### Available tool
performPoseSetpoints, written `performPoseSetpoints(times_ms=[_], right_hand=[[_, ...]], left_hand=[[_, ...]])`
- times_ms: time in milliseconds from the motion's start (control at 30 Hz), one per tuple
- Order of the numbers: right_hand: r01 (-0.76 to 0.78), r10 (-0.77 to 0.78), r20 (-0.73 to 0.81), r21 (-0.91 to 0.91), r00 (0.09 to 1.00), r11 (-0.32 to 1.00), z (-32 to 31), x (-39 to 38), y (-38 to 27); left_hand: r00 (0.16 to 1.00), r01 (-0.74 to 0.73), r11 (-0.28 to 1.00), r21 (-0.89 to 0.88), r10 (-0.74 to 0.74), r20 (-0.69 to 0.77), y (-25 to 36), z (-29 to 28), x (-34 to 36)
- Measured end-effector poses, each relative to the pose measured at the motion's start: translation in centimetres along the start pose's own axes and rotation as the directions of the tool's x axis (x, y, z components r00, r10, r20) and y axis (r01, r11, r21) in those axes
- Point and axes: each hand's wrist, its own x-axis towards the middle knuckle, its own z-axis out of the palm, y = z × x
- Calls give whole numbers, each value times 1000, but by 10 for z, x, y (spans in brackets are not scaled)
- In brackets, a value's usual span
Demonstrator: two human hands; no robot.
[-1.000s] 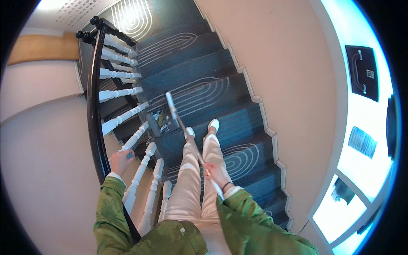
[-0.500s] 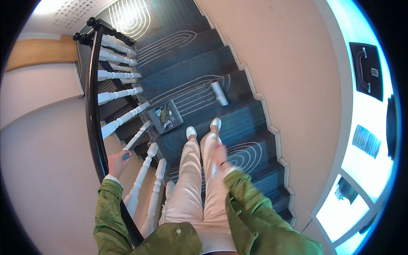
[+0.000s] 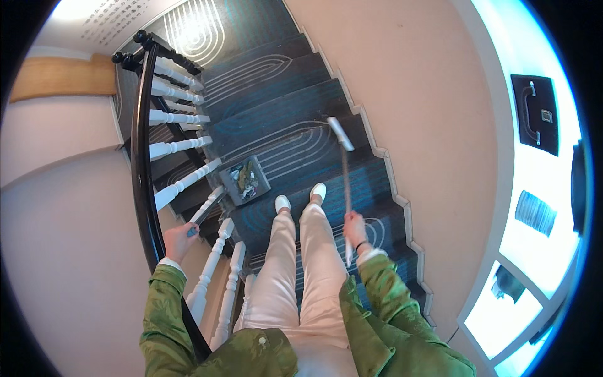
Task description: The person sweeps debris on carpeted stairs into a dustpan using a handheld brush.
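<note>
I stand on a dark blue carpeted staircase (image 3: 282, 107) with pale line patterns, looking down at my white shoes (image 3: 300, 198). My left hand (image 3: 179, 242) is closed on the grey handle of a long-handled dustpan (image 3: 246, 179). The pan rests on the step just left of my feet and holds some debris. My right hand (image 3: 356, 229) grips the thin stick of a broom (image 3: 340, 133). Its pale head hangs over the step ahead, near the wall side. Both sleeves are green.
A black handrail (image 3: 143, 163) with white balusters (image 3: 179, 147) runs down my left side. A beige wall (image 3: 427, 125) with a stepped skirting edge borders the stairs on the right. A bright window area (image 3: 534, 213) lies at the far right.
The broom head has swung from beside the dustpan over to the right side of the step. My right hand has lifted away from my leg. The dustpan stays in place.
</note>
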Motion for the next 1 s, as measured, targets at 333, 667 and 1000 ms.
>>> performPoseSetpoints(times_ms=[333,667,1000], right_hand=[[-517,208,574,447,792,730,90,-96,-28],[-210,136,314,213,939,954,21,-60,-41],[-674,128,760,469,637,570,33,-49,-88]], left_hand=[[1000,7,1000,19,-7,9,11,3,-2],[999,-46,999,22,47,-10,16,-5,18],[986,92,995,-44,-98,-137,0,-7,2]])
